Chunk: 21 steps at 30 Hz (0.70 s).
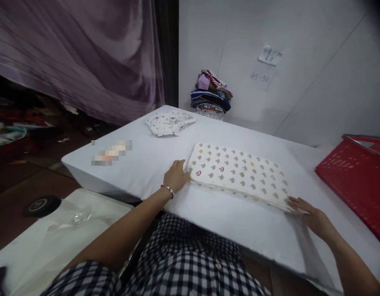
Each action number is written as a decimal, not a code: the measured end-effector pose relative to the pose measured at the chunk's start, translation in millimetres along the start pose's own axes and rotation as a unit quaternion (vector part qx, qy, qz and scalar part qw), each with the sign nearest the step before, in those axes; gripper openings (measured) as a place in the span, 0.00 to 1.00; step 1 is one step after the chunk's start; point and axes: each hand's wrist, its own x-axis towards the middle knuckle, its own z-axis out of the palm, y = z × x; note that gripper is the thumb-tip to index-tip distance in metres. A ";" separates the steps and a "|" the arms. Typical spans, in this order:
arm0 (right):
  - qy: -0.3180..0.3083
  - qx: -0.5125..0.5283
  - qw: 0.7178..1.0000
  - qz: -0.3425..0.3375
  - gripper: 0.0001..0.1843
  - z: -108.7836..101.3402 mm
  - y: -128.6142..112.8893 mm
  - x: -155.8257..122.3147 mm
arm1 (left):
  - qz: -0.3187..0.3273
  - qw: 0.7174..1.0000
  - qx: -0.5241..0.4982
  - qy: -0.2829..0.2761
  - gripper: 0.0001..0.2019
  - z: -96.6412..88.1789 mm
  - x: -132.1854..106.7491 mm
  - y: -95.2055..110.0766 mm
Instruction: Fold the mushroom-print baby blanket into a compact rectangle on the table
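A folded white cloth with a small grey, red and yellow print (237,176) lies flat on the white table (233,222). My left hand (177,176), with a bracelet on its wrist, is curled against the cloth's left end and touches its edge. At the cloth's near right corner my right hand (310,213) lies with its fingers stretched out on the edge. Neither hand lifts the cloth.
A smaller folded white printed garment (170,122) lies at the table's far left. A stack of folded colourful clothes (211,95) stands against the white wall. A red plastic basket (358,181) sits at the right. A low white surface (54,238) holding a clear object stands at the lower left.
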 end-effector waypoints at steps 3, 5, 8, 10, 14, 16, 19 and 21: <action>0.000 -0.010 1.000 0.026 0.23 3.0 -44.5 16.5 | 0.170 0.983 0.069 0.021 0.21 7.1 -1.5 16.8; -0.033 -0.025 0.999 0.012 0.24 17.3 -75.6 27.9 | 0.246 0.965 0.095 -0.016 0.23 19.5 1.5 24.9; -0.107 -0.103 0.989 0.021 0.28 43.8 -100.5 35.2 | 0.246 0.955 0.143 -0.078 0.28 39.9 9.7 22.2; -0.133 -0.155 0.978 0.045 0.29 55.9 -100.2 32.4 | 0.227 0.955 0.159 -0.101 0.30 48.6 14.7 13.4; -0.144 -0.187 0.971 0.050 0.30 60.5 -87.6 24.5 | 0.226 0.956 0.153 -0.113 0.31 52.2 19.1 2.1; -0.146 -0.181 0.971 0.051 0.30 57.8 -85.4 23.9 | 0.225 0.957 0.144 -0.116 0.31 50.2 19.6 2.2; -0.137 -0.158 0.976 0.054 0.29 55.3 -89.7 25.5 | 0.229 0.958 0.120 -0.124 0.30 44.4 18.8 1.8; -0.097 -0.138 0.985 0.028 0.28 57.1 -97.9 27.2 | 0.232 0.961 0.100 -0.115 0.28 38.6 16.2 -1.7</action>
